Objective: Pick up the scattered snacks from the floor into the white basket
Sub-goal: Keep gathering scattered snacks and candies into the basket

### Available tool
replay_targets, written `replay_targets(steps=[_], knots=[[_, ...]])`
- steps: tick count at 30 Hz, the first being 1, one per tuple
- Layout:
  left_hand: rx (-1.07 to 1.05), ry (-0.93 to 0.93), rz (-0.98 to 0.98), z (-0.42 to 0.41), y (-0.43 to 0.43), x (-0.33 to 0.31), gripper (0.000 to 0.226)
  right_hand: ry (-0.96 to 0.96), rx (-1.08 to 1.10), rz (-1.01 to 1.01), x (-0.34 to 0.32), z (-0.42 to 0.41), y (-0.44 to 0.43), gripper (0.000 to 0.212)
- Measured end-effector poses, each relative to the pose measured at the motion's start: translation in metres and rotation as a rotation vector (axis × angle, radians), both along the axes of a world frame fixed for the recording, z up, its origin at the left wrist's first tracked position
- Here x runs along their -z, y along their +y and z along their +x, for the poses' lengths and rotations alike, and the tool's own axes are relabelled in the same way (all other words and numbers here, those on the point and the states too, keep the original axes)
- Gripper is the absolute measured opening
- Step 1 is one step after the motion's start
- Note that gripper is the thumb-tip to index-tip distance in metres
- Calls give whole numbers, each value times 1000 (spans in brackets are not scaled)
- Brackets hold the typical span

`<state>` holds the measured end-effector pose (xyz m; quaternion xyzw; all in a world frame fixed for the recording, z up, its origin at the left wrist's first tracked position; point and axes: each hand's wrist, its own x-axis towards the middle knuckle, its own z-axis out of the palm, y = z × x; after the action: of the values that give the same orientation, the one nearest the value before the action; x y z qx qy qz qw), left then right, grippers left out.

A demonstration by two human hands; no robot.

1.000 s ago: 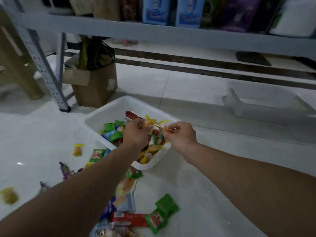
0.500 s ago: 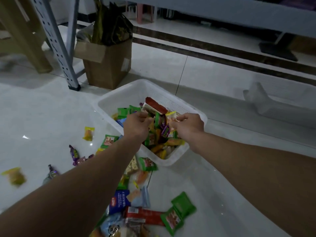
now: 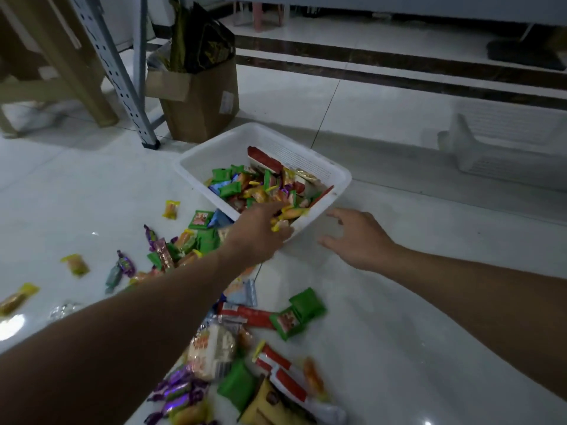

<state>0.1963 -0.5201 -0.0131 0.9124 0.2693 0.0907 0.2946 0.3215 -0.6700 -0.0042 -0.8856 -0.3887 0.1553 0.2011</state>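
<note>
One head-worn camera (wide-angle) looks forward and down, close above the floor [image 3: 399, 302].

White mesh-patterned basket [image 3: 211, 151], green, orange and red snacks [image 3: 260, 185], purple candies [image 3: 181, 391], brown cardboard box [image 3: 202, 108], pale glossy floor [image 3: 399, 332]

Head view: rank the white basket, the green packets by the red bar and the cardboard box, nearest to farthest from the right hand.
1. White basket, just ahead of the right hand.
2. Green packets, on the floor nearer the person.
3. Cardboard box, beyond the basket, left.
</note>
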Motion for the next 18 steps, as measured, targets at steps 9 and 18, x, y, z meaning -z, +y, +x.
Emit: replay_targets(steps=[9,18], knots=[[206,240,76,-42,-120,39,64,38,-387,-215,45,-34,-118,79],[340,366,42,-94,-211,97,73,93,-585,-308,93,-50,-202,75]])
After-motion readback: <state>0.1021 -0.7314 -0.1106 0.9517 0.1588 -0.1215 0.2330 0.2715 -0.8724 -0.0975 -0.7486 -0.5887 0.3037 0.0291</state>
